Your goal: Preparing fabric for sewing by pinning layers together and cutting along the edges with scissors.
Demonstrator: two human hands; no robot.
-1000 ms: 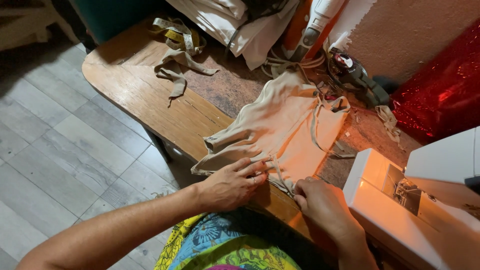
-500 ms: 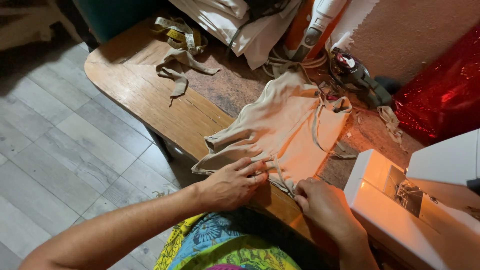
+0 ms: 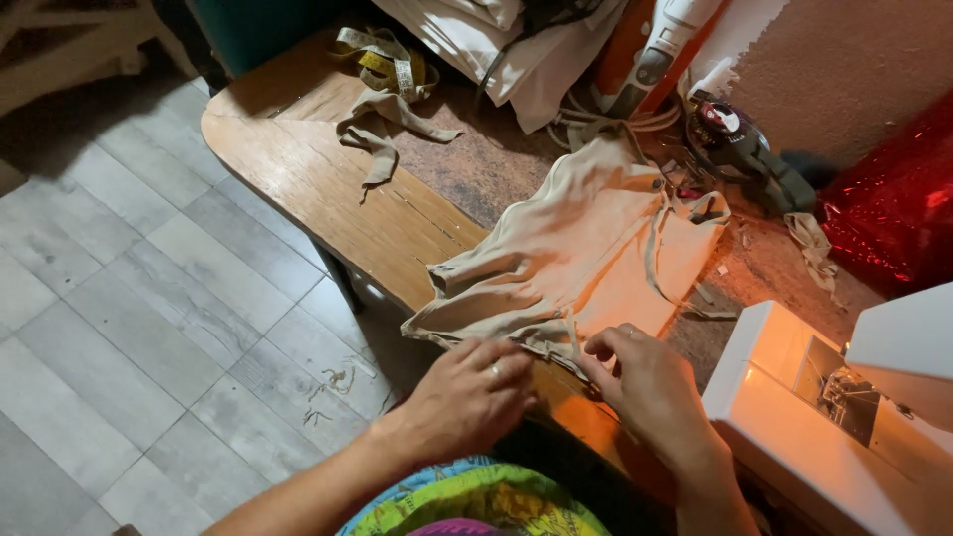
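A beige cloth piece (image 3: 566, 248) with straps lies bunched on the wooden table (image 3: 328, 189). My left hand (image 3: 472, 397) rests on the cloth's near edge, fingers pressing the hem at the table's front. Just to its right, my right hand (image 3: 645, 382) pinches the same hem, fingertips bent onto the fabric. The two hands sit a few centimetres apart along the edge. A white sewing machine (image 3: 844, 417) with a lit work area stands to the right of my right hand.
A yellow tape measure (image 3: 382, 60) and a loose beige strap (image 3: 382, 124) lie at the far left of the table. Folded white cloth (image 3: 496, 40), an orange-and-white tool (image 3: 655, 45) and a shiny red bag (image 3: 893, 203) crowd the back. Grey plank floor (image 3: 149, 298) lies to the left.
Both hands stay on the cloth's near hem; my right hand's fingers have crept slightly up onto the fabric. The cloth has barely shifted.
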